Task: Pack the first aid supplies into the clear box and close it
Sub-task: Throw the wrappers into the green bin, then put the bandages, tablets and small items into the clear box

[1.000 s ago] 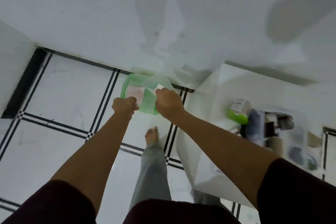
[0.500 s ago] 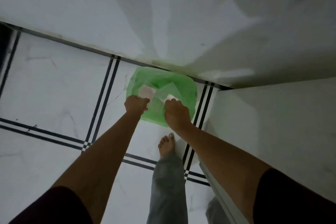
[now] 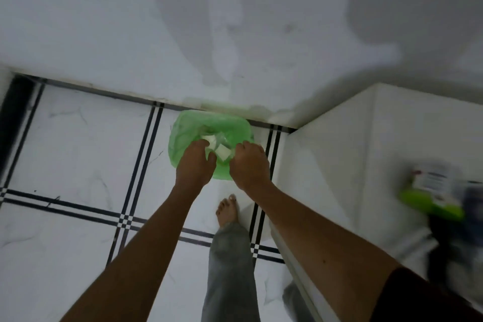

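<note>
Two bare hands reach over a green-lined bin (image 3: 188, 136) on the floor. Left hand (image 3: 194, 162) and right hand (image 3: 249, 165) pinch clear wrapping with white pieces (image 3: 218, 145) between them. First aid supplies (image 3: 433, 193) lie blurred on the counter (image 3: 339, 154), nearer the right hand.

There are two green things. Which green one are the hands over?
The green bag-lined bin on the floor by the wall. Both the left hand and right hand hover above it. The other green thing lies blurred on the white table, untouched.
</note>
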